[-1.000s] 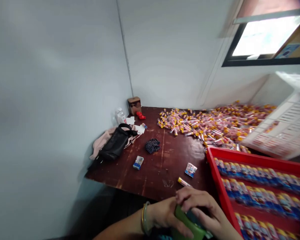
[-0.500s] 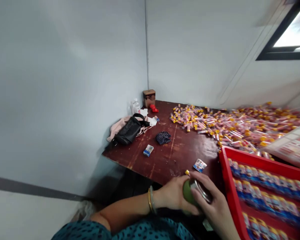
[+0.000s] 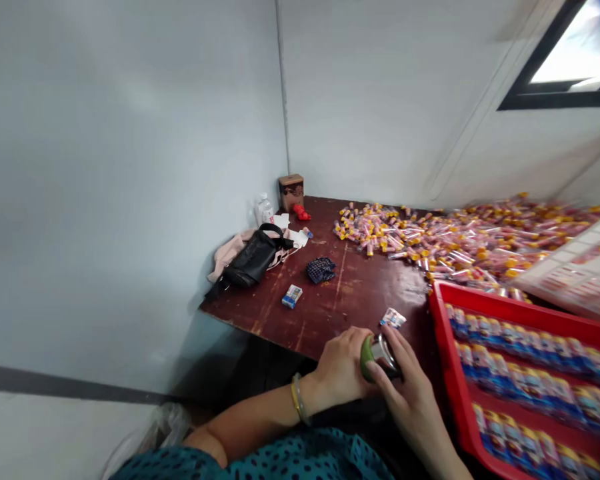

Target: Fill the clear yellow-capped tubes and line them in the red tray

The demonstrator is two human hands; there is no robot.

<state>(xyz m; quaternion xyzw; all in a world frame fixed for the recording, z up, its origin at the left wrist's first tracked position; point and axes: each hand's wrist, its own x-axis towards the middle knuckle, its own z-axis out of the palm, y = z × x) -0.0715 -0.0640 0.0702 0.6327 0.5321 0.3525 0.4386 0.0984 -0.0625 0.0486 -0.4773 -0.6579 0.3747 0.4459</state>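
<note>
A green thermos flask [image 3: 366, 360] with a shiny silver lid [image 3: 385, 355] is held low in front of me, past the table's near edge. My left hand [image 3: 343, 368], with bangles on its wrist, wraps round the green body. The fingers and thumb of my right hand [image 3: 411, 383] close round the silver lid, which is still on the flask. Most of the flask's body is hidden by my left hand. Just beyond my fingertips lies a small white-and-blue packet [image 3: 393, 318] on the dark red table [image 3: 363, 293].
At right stands a red tray [image 3: 443, 347] with rows of blue-and-yellow packs, beside a white slotted crate [image 3: 575, 273]. Behind spreads a heap of yellow-capped tubes [image 3: 460, 250]. A black bag [image 3: 250, 260], dark patterned cloth [image 3: 321, 269], small box [image 3: 292, 296] and bottle [image 3: 265, 210] are at left.
My hands have moved slightly up and left in view, and the lid is seen more from its side. The whole scene has shifted a little left as my head turned.
</note>
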